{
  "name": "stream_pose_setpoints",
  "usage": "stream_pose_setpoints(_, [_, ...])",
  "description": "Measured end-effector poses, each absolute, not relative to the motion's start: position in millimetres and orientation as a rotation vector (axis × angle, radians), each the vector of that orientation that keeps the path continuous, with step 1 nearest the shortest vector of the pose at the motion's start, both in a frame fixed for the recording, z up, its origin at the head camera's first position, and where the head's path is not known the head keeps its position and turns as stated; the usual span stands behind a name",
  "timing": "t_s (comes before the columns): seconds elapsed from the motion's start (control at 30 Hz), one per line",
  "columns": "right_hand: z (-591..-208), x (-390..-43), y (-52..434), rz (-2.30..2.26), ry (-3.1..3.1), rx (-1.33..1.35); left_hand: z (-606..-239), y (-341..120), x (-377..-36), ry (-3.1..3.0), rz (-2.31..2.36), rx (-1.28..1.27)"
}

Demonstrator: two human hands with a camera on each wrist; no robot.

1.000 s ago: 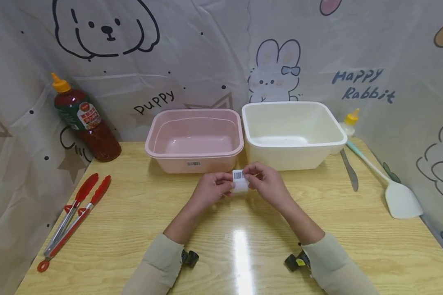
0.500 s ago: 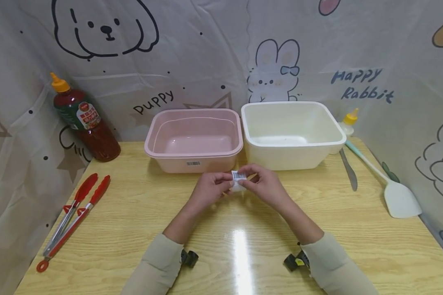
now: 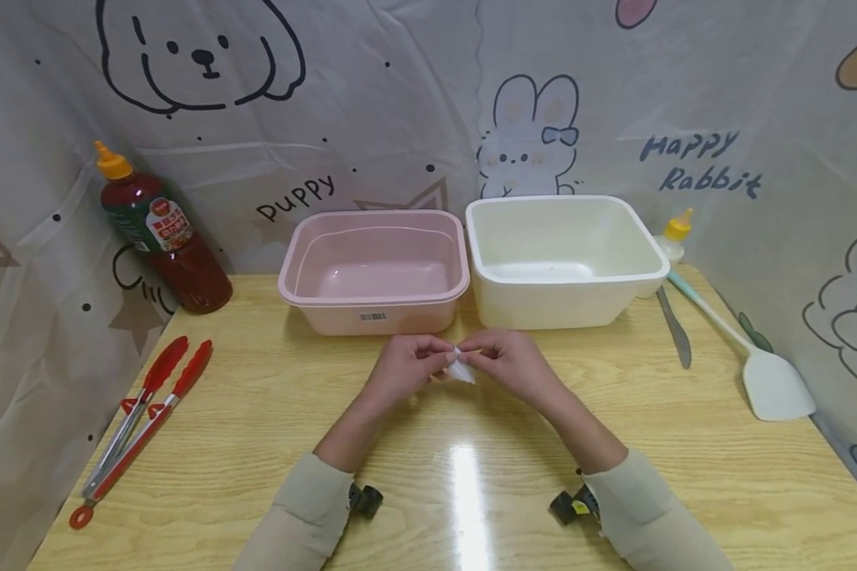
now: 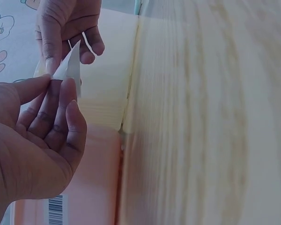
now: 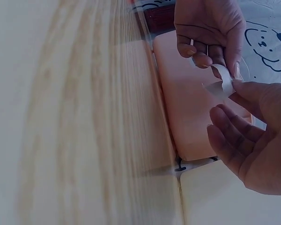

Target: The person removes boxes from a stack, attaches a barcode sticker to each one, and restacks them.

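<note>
Your left hand [image 3: 407, 363] and right hand [image 3: 509, 361] meet above the table [image 3: 271, 428], just in front of the gap between the pink tub [image 3: 374, 270] and the white tub [image 3: 564, 258]. Between them you hold a small white sticker [image 3: 461, 366]. Both hands pinch it: your left thumb and forefinger grip one edge, your right thumb and forefinger grip the other, and the remaining fingers hang loosely curled. In the left wrist view the sticker [image 4: 69, 68] stands folded into a narrow point between the fingertips; in the right wrist view it [image 5: 223, 86] curls between the two hands. Its printed face does not show.

The sticker is off the table, held low over the wood. A second barcode label [image 3: 373, 316] sits on the pink tub's front wall. To your left lie red tongs [image 3: 139, 416], with a sauce bottle [image 3: 159, 230] behind them. To your right lie a knife [image 3: 675, 327] and a spatula [image 3: 753, 361], beside a small bottle [image 3: 674, 235].
</note>
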State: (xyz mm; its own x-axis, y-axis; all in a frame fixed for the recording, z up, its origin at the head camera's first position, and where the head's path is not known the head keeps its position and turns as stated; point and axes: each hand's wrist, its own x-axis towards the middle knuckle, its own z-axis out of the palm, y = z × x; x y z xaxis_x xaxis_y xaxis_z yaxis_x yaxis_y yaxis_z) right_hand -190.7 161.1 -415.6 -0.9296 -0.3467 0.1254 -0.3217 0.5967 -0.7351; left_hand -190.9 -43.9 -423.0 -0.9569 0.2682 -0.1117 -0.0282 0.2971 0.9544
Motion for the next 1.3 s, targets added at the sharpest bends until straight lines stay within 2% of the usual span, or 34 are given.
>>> stream_pose_setpoints(0.43, [-417.1, -192.1, 162.9, -1.128, 2.802, -0.826, -420.0, -45.1, -189.7, 2.367, 1.644, 0.268])
stream_pose_setpoints(1.3, [-413.6, -193.1, 166.9, -1.272, 2.801, -0.426, -421.2, -43.2, -189.1, 2.314, 1.677, 0.169])
